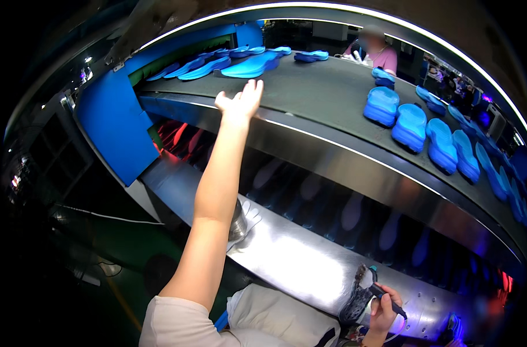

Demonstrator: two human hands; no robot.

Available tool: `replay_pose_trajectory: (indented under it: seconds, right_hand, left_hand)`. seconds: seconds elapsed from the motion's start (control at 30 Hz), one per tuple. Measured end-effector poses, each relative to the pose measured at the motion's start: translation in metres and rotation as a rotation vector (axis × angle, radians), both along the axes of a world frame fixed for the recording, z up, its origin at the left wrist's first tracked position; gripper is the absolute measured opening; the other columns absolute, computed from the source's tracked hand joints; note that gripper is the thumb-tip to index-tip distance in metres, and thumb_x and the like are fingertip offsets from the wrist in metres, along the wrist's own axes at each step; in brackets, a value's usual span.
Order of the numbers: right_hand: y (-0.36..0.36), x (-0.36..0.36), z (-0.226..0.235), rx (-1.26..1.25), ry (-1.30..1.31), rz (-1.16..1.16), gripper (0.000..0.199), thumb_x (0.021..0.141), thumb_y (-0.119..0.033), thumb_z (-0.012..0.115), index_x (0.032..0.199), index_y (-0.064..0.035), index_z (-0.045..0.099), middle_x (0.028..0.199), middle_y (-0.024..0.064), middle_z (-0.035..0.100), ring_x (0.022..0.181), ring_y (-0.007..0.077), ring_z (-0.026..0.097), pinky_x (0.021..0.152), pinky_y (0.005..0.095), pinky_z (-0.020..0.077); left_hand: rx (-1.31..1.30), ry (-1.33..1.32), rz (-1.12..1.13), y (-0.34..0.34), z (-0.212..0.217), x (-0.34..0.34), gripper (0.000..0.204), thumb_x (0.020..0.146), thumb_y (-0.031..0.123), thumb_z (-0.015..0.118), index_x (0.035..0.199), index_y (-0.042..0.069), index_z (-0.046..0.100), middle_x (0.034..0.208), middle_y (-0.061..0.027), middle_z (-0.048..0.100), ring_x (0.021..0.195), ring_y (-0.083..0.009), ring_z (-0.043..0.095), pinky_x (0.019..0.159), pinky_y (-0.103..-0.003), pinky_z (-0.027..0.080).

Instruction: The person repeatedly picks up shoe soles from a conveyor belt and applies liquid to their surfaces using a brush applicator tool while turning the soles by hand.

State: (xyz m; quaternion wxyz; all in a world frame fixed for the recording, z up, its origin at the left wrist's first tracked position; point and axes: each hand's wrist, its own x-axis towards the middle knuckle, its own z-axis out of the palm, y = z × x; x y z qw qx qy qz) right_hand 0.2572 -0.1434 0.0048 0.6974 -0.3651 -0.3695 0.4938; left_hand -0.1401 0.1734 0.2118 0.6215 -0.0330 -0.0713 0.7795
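My left hand (243, 103) reaches across the front edge of the dark conveyor belt, fingers outstretched, holding nothing. Just beyond its fingertips is a blue shoe sole (252, 65), smeared by motion and apart from the hand. Several more blue soles (202, 68) lie left of it on the belt. Low in the picture, my right hand (385, 306) is closed around a slim dark-handled tool (381, 291) with a thin cord or tube. The tool's head is hard to make out. Close to it stands a dark speckled piece like a shoe upper (353, 303), partly hidden.
The conveyor belt (315, 87) carries thick blue soles (411, 127) along its right side. A blue metal housing (110, 121) stands at its left end. Beneath runs a shiny metal shelf (292, 254) with a metal container (238, 222). Across the belt is a person in pink (385, 58).
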Motion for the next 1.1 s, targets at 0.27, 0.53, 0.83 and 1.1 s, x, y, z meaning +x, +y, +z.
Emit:
replay_pose_trajectory:
  seconds: [0.27, 0.53, 0.83, 1.1]
  right_hand:
    - [-0.011, -0.002, 0.002, -0.069, -0.012, -0.185, 0.034, 0.079, -0.013, 0.059, 0.106, 0.0073, 0.052, 0.098, 0.0208, 0.060, 0.065, 0.0189, 0.059, 0.058, 0.0256, 0.0469]
    - [-0.016, -0.002, 0.001, -0.067, 0.036, -0.173, 0.031, 0.073, 0.000, 0.061, 0.103, 0.0058, 0.053, 0.101, 0.0178, 0.059, 0.085, 0.0209, 0.059, 0.077, 0.0283, 0.0476]
    - [-0.018, 0.014, -0.010, -0.129, 0.083, -0.182, 0.024, 0.072, 0.006, 0.056, 0.097, 0.0079, 0.056, 0.102, 0.0211, 0.059, 0.095, 0.0246, 0.057, 0.090, 0.0344, 0.0414]
    - [-0.020, 0.012, -0.007, -0.135, 0.017, -0.180, 0.023, 0.073, 0.006, 0.057, 0.096, 0.0076, 0.059, 0.101, 0.0194, 0.060, 0.094, 0.0235, 0.058, 0.087, 0.0321, 0.0441]
  left_hand:
    - [0.396, 1.835, 0.446, 0.028, 0.026, 0.210, 0.056, 0.084, 0.034, 0.047, 0.128, 0.002, 0.033, 0.126, -0.0215, 0.041, 0.115, -0.0283, 0.043, 0.094, -0.040, 0.035]
    - [0.619, 2.720, 1.304, -0.005, 0.015, 0.205, 0.033, 0.081, 0.035, 0.053, 0.078, 0.003, 0.061, 0.080, -0.0150, 0.062, 0.080, -0.0302, 0.059, 0.073, -0.041, 0.044]
    - [0.151, 1.125, 0.224, -0.152, -0.068, 0.144, 0.057, 0.077, 0.015, 0.049, 0.128, -0.005, 0.030, 0.122, -0.0192, 0.044, 0.110, -0.0255, 0.047, 0.097, -0.035, 0.034]
    - [0.384, 0.601, -0.759, -0.194, -0.217, 0.130, 0.070, 0.067, 0.025, 0.062, 0.125, -0.001, 0.035, 0.113, -0.0182, 0.050, 0.102, -0.0292, 0.053, 0.090, -0.046, 0.041]
